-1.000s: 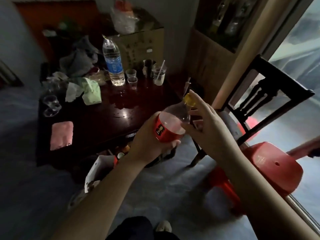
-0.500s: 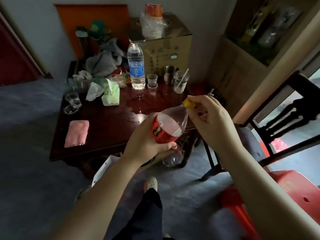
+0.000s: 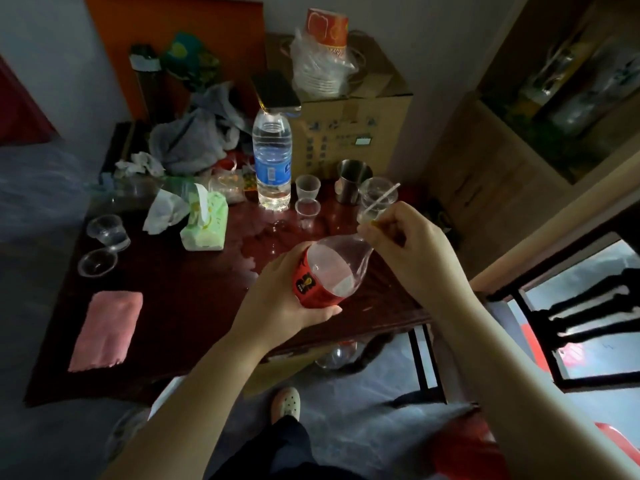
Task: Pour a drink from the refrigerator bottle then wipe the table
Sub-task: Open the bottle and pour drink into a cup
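Left hand (image 3: 280, 306) gripped the tilted bottle (image 3: 329, 271) as right hand (image 3: 408, 244) pinched its cap (image 3: 375, 223), apparently unscrewing; pouring would need a cup (image 3: 307, 187).

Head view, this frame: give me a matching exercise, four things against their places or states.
Things: 1 red-labelled bottle; 2 pink cloth; 3 blue-labelled water bottle; 4 yellow cap.
States: A flat on the table, near left; B pinched by the right hand; C upright at the back; D tilted, gripped by the left hand.
Pairs: 1-D; 2-A; 3-C; 4-B.
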`<state>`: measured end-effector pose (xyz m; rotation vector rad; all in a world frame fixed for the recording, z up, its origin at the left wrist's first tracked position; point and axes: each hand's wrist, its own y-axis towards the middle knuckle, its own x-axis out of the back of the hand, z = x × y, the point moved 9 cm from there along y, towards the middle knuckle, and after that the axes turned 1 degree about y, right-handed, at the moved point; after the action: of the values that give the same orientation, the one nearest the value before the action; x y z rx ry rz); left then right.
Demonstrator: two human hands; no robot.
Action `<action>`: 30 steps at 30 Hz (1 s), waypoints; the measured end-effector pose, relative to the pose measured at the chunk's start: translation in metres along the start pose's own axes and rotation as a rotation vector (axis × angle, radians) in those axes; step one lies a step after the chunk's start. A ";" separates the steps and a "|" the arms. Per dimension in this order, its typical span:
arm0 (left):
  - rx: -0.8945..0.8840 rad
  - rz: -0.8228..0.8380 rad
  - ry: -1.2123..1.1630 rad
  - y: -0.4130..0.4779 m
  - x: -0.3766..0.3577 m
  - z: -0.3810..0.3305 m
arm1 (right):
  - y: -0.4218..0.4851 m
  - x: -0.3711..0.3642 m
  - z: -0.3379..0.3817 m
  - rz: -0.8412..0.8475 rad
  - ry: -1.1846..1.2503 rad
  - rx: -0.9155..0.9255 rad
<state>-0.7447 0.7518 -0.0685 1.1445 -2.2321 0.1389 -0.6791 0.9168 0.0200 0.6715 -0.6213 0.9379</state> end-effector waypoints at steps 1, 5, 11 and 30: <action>0.007 0.011 -0.014 0.011 0.001 0.006 | 0.011 -0.005 -0.001 -0.001 0.018 -0.003; 0.021 0.040 -0.032 0.046 0.005 0.027 | 0.044 -0.023 -0.005 -0.034 0.120 -0.002; 0.016 0.033 0.036 0.080 0.019 0.047 | 0.078 -0.045 -0.010 0.007 0.210 -0.003; 0.058 -0.017 0.165 0.087 0.063 0.060 | 0.118 -0.069 0.010 0.130 0.047 0.095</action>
<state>-0.8676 0.7404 -0.0656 1.1400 -2.0840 0.2824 -0.8152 0.9240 0.0049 0.6983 -0.5865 1.1067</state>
